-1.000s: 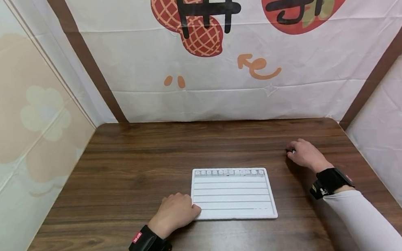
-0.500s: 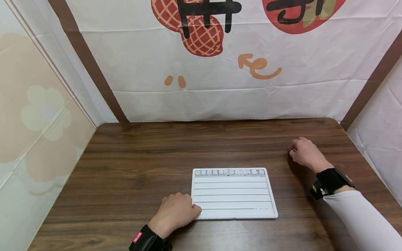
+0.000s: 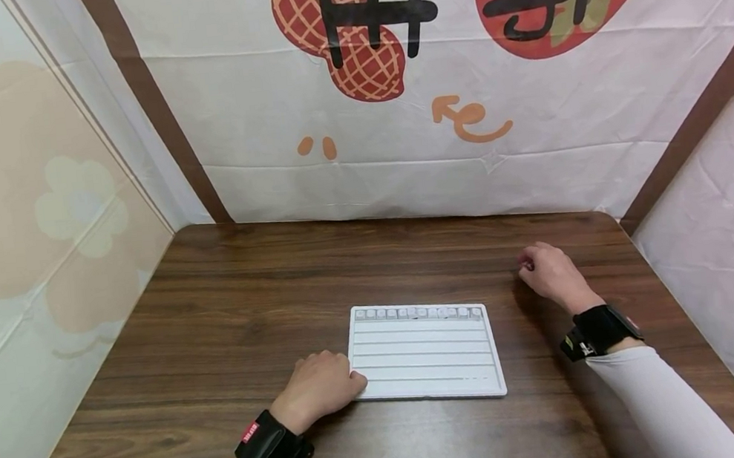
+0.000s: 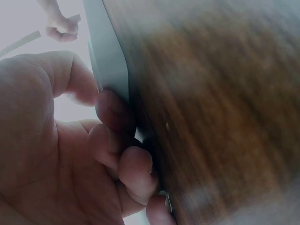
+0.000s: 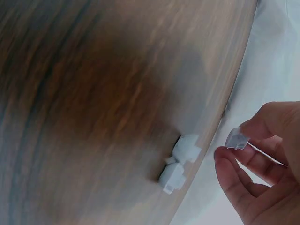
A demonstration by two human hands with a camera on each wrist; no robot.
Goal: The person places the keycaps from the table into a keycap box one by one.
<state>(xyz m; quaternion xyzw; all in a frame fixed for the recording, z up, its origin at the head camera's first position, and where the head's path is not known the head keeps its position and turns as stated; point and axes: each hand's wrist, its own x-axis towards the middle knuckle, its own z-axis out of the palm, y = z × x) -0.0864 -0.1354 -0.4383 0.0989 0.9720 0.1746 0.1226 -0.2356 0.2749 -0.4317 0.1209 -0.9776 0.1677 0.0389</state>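
Observation:
A white ridged tray [image 3: 423,354] lies flat on the table, with a row of small whitish keycap-like pieces [image 3: 416,313] along its far edge. At its near-left corner my left hand [image 3: 319,387] grips the edge, thumb on top; the left wrist view shows the thumb and curled fingers against the rim. Off to the right of the tray, my right hand [image 3: 556,276] is held near the table's far right. Its thumb and fingers pinch a small translucent keycap-like piece [image 5: 237,139], seen in the right wrist view. Two similar pale pieces [image 5: 186,149] lie close together on the tabletop there.
The brown wood-grain table [image 3: 247,301] has rounded far corners. A white printed fabric wall [image 3: 247,107] stands right behind it, with more fabric at the left and right sides. Each wrist wears a black strapped camera.
My right hand has shifted slightly up and away toward the far side, its fingertips curling closer together. The left hand and the tray stay where they were.

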